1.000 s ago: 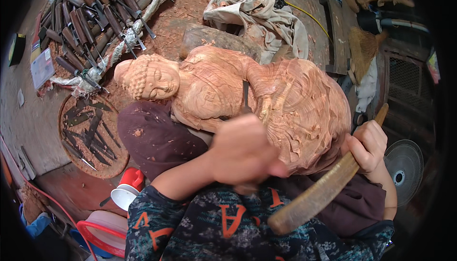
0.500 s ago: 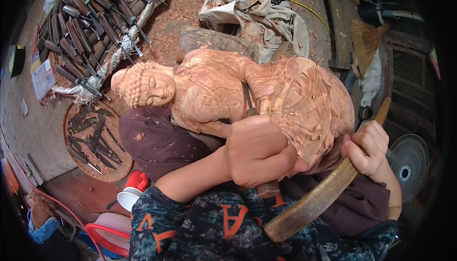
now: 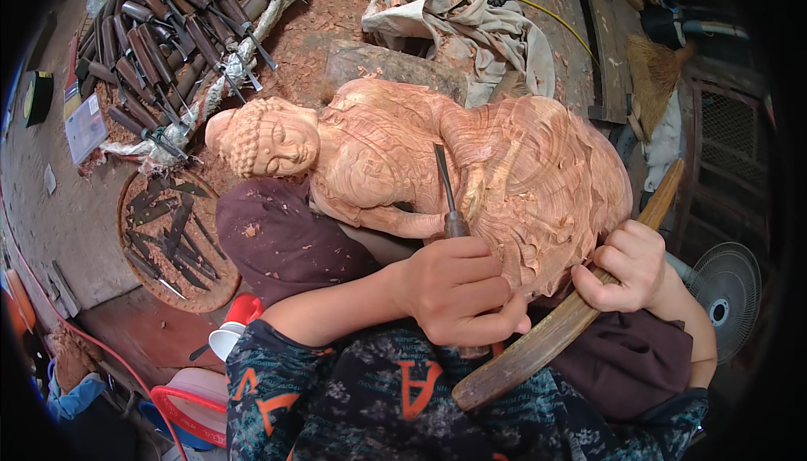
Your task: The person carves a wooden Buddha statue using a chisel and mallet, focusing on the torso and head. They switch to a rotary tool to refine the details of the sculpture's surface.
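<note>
From here I see the left grip (image 3: pixel 462 291) clamped on a chisel (image 3: pixel 456 224), hiding much of its handle; whether the blade touches the carved statue (image 3: pixel 387 154) at centre, I can't tell. The right grip (image 3: pixel 629 269) wraps a curved stick (image 3: pixel 538 347), covering part. A sleeve (image 3: pixel 277 377) partly blocks the cup (image 3: pixel 242 311) at eight o'clock; hand tools (image 3: pixel 151 49) crowd ten, a tray (image 3: pixel 216 289) nine.

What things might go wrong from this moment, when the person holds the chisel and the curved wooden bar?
The chisel in the left hand has its bare blade over the carved figure; a slip might mark the surface. The curved wooden bar in the right hand slants close to the left hand in this view, so a careless swing might hit it.
</note>
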A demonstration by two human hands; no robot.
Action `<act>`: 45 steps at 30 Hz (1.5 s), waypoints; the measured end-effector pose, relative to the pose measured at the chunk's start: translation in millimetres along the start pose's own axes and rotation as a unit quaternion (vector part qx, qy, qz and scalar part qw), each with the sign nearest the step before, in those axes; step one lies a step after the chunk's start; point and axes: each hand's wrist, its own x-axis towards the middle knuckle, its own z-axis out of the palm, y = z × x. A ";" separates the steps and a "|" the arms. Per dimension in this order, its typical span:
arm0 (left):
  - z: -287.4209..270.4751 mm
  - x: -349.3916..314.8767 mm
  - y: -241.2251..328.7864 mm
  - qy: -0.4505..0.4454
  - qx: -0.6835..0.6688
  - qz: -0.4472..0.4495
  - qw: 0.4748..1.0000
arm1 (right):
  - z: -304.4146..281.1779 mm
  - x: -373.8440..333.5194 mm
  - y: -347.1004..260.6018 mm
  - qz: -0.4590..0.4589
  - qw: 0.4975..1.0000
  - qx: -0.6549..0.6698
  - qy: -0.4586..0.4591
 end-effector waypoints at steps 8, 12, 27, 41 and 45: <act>-12.2 20.4 -13.5 -0.004 -0.048 -0.108 0.993 | 0.9 -1.1 -1.4 0.029 0.999 0.017 -0.009; -27.0 4.3 -22.4 0.051 -0.098 -0.062 0.992 | 0.3 -0.2 -0.2 0.025 1.000 0.007 -0.017; -31.9 16.1 -24.4 0.004 -0.061 -0.062 0.996 | 4.4 -4.2 0.7 0.041 0.999 0.024 -0.008; -43.7 22.1 -9.2 0.102 -0.026 -0.052 0.993 | 3.5 -2.1 -2.2 0.056 0.998 0.023 0.005; -36.8 9.6 -10.6 0.161 -0.081 -0.176 0.968 | 4.8 -1.6 -0.2 0.049 0.998 0.019 0.015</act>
